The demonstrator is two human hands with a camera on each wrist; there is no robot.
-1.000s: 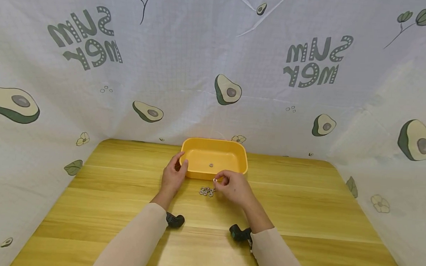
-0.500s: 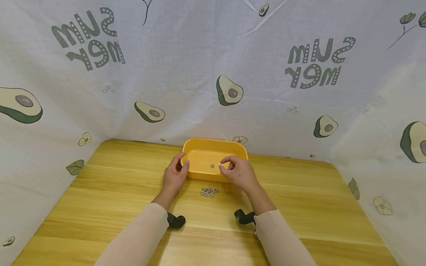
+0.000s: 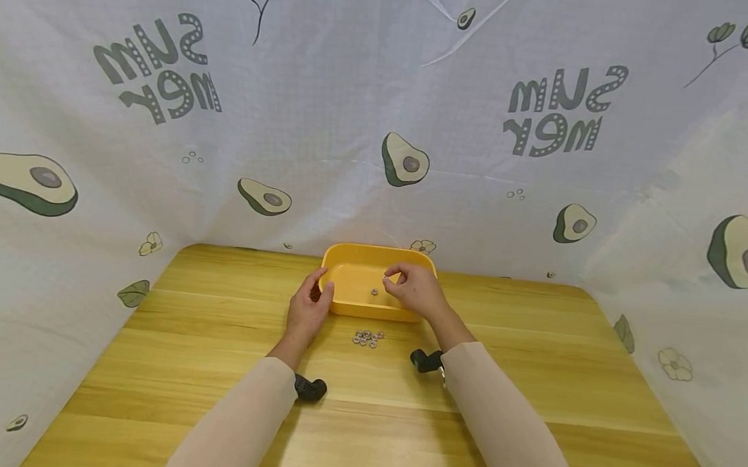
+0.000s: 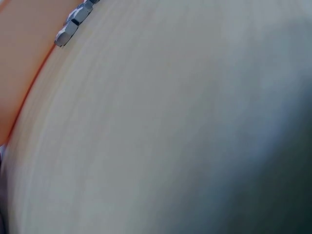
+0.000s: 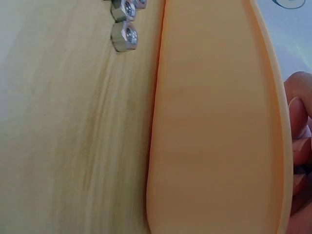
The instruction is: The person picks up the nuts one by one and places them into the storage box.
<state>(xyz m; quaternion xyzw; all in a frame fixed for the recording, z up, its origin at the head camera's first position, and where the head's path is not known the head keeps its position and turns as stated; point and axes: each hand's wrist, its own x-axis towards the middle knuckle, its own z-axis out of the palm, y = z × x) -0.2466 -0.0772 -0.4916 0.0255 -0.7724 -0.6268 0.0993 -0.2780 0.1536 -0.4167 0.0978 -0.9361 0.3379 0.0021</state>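
Observation:
A yellow plastic tray (image 3: pixel 371 311) stands at the back of the table. My left hand (image 3: pixel 306 317) grips its left front corner, thumb at the front and fingers along the side. Over the tray's right half, my right hand (image 3: pixel 418 290) pinches a small hex nut (image 3: pixel 385 279) between thumb and forefinger. One nut (image 3: pixel 375 292) lies on the tray floor. Several more metal nuts (image 3: pixel 363 341) sit clustered on the table just in front. In the right wrist view, fingers (image 5: pixel 300 114) curl behind the tray rim, and the held nut is hidden.
The wooden table (image 3: pixel 220 379) ends at a white curtain (image 3: pixel 328 122) printed with avocados, close behind the tray. Black wrist-worn devices (image 3: pixel 309 389) stick out inward from both sleeves, above the tabletop.
My right hand has lifted a nut from beside the cluster and carried it up and back over the tray. The left hand stays at the tray's corner.

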